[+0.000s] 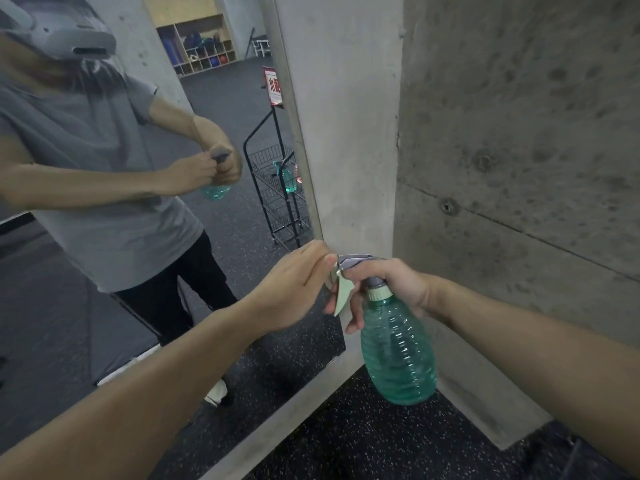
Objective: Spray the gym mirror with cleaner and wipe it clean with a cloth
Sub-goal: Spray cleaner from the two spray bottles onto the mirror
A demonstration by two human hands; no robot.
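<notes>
A large wall mirror (104,271) fills the left half of the view and reflects me. My right hand (388,289) grips the neck of a green translucent spray bottle (398,355), fingers curled round its pale trigger. The bottle hangs upright in front of the mirror's right edge. My left hand (294,289) reaches across and pinches the grey nozzle tip (341,261) at the sprayer head. No cloth shows in the view.
A concrete pillar (346,133) borders the mirror on the right, with a concrete wall (519,168) beyond it. Black speckled rubber floor (363,445) lies below. The mirror reflects a black wire cart (277,188) and wooden cubby shelves (201,46) behind me.
</notes>
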